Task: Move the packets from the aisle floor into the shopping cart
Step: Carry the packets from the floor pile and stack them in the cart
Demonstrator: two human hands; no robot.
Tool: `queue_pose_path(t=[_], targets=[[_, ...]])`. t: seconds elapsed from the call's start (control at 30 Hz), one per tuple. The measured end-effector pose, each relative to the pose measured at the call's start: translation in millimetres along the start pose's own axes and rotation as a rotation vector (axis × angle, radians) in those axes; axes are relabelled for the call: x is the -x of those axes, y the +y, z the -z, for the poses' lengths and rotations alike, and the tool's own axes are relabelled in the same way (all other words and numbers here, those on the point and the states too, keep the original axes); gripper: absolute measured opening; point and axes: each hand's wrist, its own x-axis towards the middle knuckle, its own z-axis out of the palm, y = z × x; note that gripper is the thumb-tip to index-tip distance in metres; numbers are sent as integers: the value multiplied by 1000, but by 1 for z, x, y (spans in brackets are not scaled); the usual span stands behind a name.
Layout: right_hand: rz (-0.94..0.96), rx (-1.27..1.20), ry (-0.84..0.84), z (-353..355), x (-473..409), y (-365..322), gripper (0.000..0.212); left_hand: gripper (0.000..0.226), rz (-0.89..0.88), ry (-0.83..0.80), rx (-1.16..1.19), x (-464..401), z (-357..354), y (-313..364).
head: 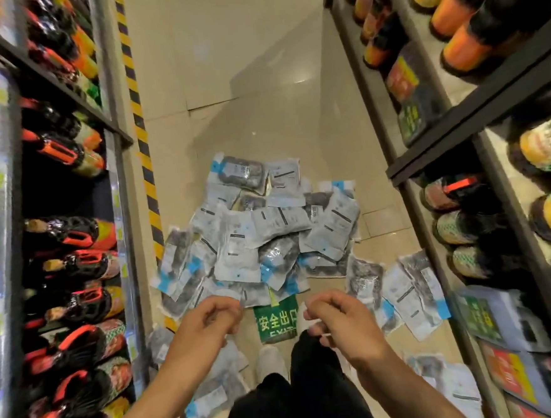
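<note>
Head view: a heap of grey-and-white plastic packets with blue corner tabs (262, 229) lies on the glossy beige tiled aisle floor (231, 65), between two shelf runs. More packets of the same kind are scattered to the right of the heap, near the right shelf base, and a few lie close by the person's white shoe (270, 362) and dark trousers. A green floor sticker with white exit lettering (277, 321) shows just under the near edge of the heap.

Left hand (207, 321) hangs over the near edge of the heap, fingers loosely curled, nothing visibly held. Right hand (339, 318) is held at the same height, fingers curled too; a thin pale sliver shows at the fingertips, too small to tell whether it is pinching anything. Neither hand touches a packet as far as can be seen.

Left dark metal shelf (63, 89) holds dark bottles with red and orange labels; right dark shelf (475, 103) holds orange-labelled bottles and flat packs. A yellow-and-black striped hazard strip (142, 146) runs along the left shelf base.

No shopping cart in view.

Step, as judged: between pickups, about to reach down. Most packets are still on the floor, so the task looks far from done. Next move calls for lowering a hand to the nearest packets, pinching an edge, then turning to find the cart, which is out of frame.
</note>
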Motion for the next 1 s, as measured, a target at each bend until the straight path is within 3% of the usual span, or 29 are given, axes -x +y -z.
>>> queue_pose_path(t=[0.13,0.3,0.47,0.5,0.6,0.67,0.77,0.9,0.93,1.0], targets=[[-15,-9,63,-18,-102,15,6,14,-24,65,-21,-107,-10,-13],[-145,-52,90,-43,-277,73,25,23,-70,99,-113,-274,-32,-56],[-268,-150,168,-62,-416,129,28,55,-124,200,-386,-395,-55,-110],[-296,-138,185,-65,-435,137,36,64,-137,221,-446,-410,-60,-119],[-303,-180,249,-73,-488,167,106,85,-134,269,-496,-444,-75,-140],[-298,-200,285,-76,-526,196,125,98,-113,312,-503,-461,-83,-150],[-315,-288,314,-85,-535,197,136,114,-64,324,-468,-482,-87,-163],[-248,-361,311,-97,-534,187,83,124,-11,279,-410,-499,-78,-173],[-274,-349,303,-98,-539,190,86,125,-12,279,-419,-500,-75,-174],[-298,-354,285,-97,-560,203,124,119,-21,293,-445,-498,-74,-172]])
